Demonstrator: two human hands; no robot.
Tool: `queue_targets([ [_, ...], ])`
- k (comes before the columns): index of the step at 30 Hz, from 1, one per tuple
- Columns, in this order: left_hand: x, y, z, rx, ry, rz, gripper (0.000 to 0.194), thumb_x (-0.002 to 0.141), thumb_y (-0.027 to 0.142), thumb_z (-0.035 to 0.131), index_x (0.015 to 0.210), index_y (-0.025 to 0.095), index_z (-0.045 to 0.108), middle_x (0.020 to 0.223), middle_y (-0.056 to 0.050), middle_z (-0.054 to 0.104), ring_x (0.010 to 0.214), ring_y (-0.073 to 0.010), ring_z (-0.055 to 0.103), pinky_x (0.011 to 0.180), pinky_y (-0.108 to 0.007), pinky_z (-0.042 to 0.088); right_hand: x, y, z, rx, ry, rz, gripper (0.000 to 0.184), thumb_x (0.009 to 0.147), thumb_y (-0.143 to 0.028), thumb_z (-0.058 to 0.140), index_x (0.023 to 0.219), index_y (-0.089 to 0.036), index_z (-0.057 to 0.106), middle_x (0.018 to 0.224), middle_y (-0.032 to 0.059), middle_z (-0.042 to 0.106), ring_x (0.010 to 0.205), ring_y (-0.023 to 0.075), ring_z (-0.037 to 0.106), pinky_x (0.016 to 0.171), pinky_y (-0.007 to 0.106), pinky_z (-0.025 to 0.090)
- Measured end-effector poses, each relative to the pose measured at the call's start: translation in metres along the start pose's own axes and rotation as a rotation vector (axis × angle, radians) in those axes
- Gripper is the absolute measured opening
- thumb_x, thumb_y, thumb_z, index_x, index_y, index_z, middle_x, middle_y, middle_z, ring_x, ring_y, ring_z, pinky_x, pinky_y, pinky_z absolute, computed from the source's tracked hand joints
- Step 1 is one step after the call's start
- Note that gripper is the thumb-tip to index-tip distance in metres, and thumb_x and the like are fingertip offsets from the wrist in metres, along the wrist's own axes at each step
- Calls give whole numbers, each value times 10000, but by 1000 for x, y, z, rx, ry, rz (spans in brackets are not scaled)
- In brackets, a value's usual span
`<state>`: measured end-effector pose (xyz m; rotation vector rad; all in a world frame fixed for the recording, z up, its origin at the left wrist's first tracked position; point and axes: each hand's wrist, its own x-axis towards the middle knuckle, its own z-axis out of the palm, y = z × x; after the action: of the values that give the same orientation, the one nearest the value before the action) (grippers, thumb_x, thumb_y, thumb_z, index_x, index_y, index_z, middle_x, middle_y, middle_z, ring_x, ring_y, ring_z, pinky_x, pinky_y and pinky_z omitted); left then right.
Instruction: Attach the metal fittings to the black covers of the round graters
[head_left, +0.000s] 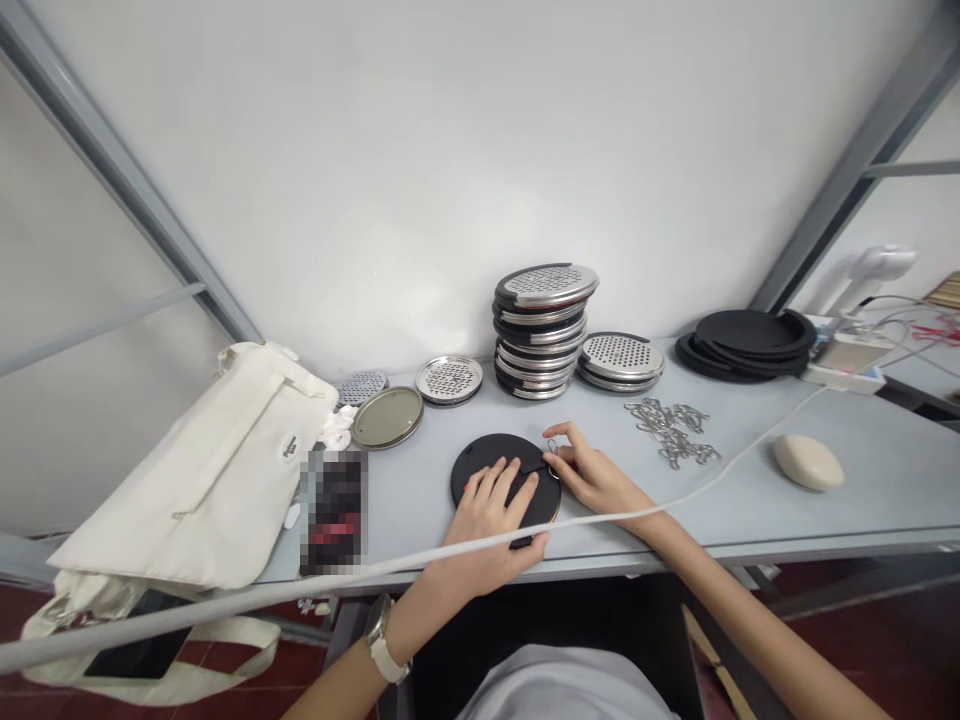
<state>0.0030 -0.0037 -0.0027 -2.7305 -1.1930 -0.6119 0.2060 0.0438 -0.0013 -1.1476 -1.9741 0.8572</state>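
Note:
A round black disc-shaped case (471,462) lies near the table's front edge. My left hand (491,515) rests flat across it, fingers spread, pressing on its top. At the disc's right edge, my right hand (589,470) pinches a small metal clip (553,447) between thumb and fingers. A pile of similar silver metal clips (673,430) lies to the right of that hand. Behind the disc stands a tall stack of round perforated metal grater plates with black rims (541,335). The underside of the black disc is hidden.
Shorter plate stacks (621,358) and black round covers (750,340) stand along the wall. A greenish round plate (387,416) and a cream bag (217,480) are at left. An oval cream object (808,462) sits right. A white cable (465,546) crosses in front of both arms.

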Motion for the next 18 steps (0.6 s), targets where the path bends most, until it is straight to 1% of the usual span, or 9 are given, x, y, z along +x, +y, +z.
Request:
queue_targets([
  [3, 0, 0, 0, -10, -1, -5, 555, 871, 424, 478, 1358, 161, 428, 1407, -144, 415, 1320, -316, 344, 1042, -484, 325, 1, 2, 0, -33, 11, -21, 225, 941, -332, 361, 1115, -191, 348, 591, -63, 449, 543, 142, 463, 573, 242, 374],
  [5, 0, 0, -1, -15, -3, -10, 557, 872, 427, 479, 1360, 163, 426, 1405, -142, 418, 1320, -316, 345, 1041, -483, 326, 1, 2, -1, -50, -1, -38, 170, 941, -326, 364, 1049, -199, 401, 646, -35, 515, 585, 143, 505, 608, 245, 395],
  [7, 0, 0, -1, -15, -7, -9, 561, 869, 428, 483, 1359, 160, 427, 1401, -146, 423, 1317, -319, 348, 1038, -485, 329, 2, 2, -2, -59, -11, -61, 144, 945, -324, 363, 951, -207, 448, 760, 6, 583, 665, 143, 550, 657, 246, 413],
  [9, 0, 0, -1, -12, -11, -6, 560, 868, 426, 485, 1356, 157, 430, 1397, -149, 428, 1317, -319, 348, 1036, -483, 332, 2, 1, -2, -69, -3, -76, 175, 949, -327, 360, 874, -209, 465, 816, 22, 599, 708, 145, 562, 677, 248, 420],
  [11, 1, 1, -2, -9, -12, -9, 555, 869, 424, 484, 1353, 157, 434, 1395, -149, 431, 1316, -317, 350, 1036, -480, 334, 3, 0, -3, -93, 18, -75, 207, 952, -335, 359, 835, -208, 474, 774, 18, 585, 689, 149, 546, 664, 255, 421],
  [13, 1, 1, -2, -8, -10, -11, 553, 869, 427, 484, 1350, 158, 436, 1398, -149, 426, 1314, -317, 353, 1035, -480, 335, 3, -1, -3, -124, 47, -84, 233, 953, -341, 364, 810, -205, 490, 750, 23, 571, 688, 157, 534, 671, 269, 425],
  [18, 1, 0, -2, -6, 4, -11, 555, 871, 430, 481, 1354, 163, 429, 1403, -145, 421, 1313, -313, 358, 1036, -474, 337, 4, -3, -6, -155, 127, -138, 260, 953, -342, 374, 847, -200, 564, 811, 66, 580, 793, 189, 547, 759, 316, 443],
])
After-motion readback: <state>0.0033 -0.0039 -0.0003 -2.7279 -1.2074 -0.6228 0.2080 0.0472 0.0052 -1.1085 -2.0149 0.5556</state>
